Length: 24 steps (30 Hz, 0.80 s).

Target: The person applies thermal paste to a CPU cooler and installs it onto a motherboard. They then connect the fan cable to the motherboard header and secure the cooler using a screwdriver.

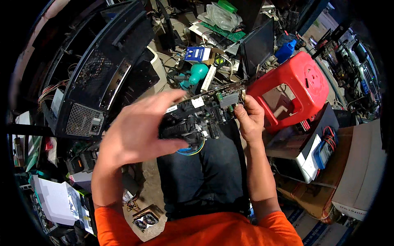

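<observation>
A computer motherboard (212, 115) is held tilted above my lap. My right hand (251, 119) is closed on its right end, the thumb pressed on top near a grey heat sink (230, 100). A black CPU cooler (179, 128) sits at the board's left part, with blue and yellow wires (197, 150) looping below it. My left hand (137, 128) is around this left end, thumb and fingers spread wide and somewhat blurred. Whether its fingertips touch the cooler cannot be made out. The underside of the board is hidden.
A black computer case (96, 74) stands at left. Ahead lie a teal bulb-shaped item (198, 74), a blue box (195, 53) and loose cables. A red plastic stool (301, 84) is at right, near a blue multimeter (325, 151). A dual-fan part (146, 221) lies on the floor.
</observation>
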{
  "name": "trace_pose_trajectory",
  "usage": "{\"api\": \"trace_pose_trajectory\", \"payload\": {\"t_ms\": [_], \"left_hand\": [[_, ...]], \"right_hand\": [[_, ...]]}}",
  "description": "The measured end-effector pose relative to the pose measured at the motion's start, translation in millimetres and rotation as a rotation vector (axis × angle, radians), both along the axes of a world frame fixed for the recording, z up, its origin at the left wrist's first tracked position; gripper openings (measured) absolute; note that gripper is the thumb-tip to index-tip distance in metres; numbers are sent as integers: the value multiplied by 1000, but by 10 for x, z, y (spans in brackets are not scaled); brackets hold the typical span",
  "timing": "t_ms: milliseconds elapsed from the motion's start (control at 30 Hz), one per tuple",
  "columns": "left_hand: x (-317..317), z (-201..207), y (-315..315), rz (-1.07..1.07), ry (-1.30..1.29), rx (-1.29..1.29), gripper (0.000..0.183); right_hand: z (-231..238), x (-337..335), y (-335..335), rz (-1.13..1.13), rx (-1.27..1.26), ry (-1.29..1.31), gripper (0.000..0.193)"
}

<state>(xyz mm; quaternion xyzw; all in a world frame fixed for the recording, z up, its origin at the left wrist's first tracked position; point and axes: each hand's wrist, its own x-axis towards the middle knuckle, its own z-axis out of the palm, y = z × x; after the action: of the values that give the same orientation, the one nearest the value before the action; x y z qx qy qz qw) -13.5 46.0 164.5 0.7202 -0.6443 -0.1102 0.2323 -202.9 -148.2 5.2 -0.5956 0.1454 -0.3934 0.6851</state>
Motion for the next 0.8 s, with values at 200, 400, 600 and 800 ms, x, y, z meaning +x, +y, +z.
{"api": "trace_pose_trajectory", "payload": {"t_ms": [200,400,600,800], "left_hand": [[-120,5,-160,53,-21,45,54],[-121,-49,-134,96,-20,84,54],[-143,-71,-94,64,31,77,53],[-150,-129,-30,79,25,87,50]], "right_hand": [[200,-67,75,-362,-363,162,28],[620,-253,674,-455,-549,160,22],[733,44,969,-279,-605,323,25],[727,114,1035,-283,-586,378,22]]}}
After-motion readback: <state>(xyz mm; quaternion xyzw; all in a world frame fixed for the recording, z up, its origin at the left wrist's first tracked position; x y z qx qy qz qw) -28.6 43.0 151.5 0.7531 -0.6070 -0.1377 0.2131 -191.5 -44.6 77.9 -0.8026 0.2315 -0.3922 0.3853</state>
